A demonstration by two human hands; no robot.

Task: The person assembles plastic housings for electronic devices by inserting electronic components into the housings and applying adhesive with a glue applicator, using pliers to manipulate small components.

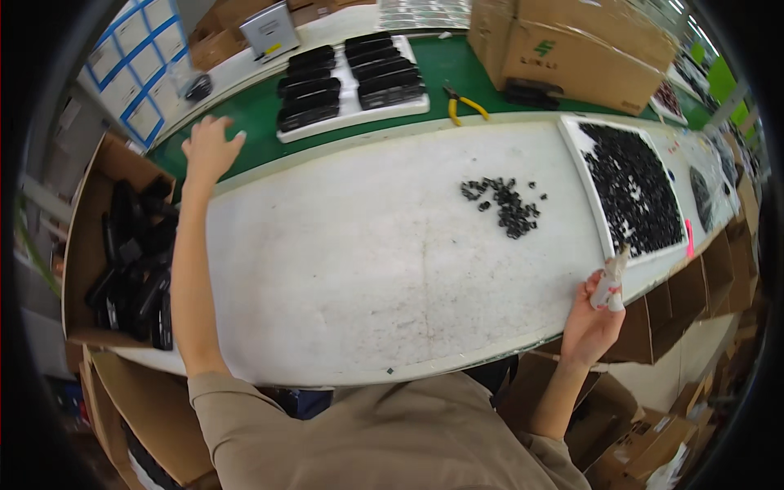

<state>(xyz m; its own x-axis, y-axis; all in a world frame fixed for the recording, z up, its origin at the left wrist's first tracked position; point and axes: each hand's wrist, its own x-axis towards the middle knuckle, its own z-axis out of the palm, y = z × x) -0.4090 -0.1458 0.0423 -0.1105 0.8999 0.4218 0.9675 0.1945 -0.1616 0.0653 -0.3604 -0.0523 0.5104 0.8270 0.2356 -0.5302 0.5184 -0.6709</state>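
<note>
One white bottle (606, 291) is gripped by the right hand (590, 327) — left hand (212, 152) empty, distant.

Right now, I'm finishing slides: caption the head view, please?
Right hand holds a white object near the tray of black parts; open left hand over green mat.

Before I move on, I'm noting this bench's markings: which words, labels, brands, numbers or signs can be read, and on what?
Cardboard box: dark capitals and a green logo are legible, but I won't copy them; smaller print is too blurred.
Silver box: yellow sticker, too small to read.
Blue-bordered sheets: any print too blurred.
White bottle in the right hand: any lettering too small to read.
</note>
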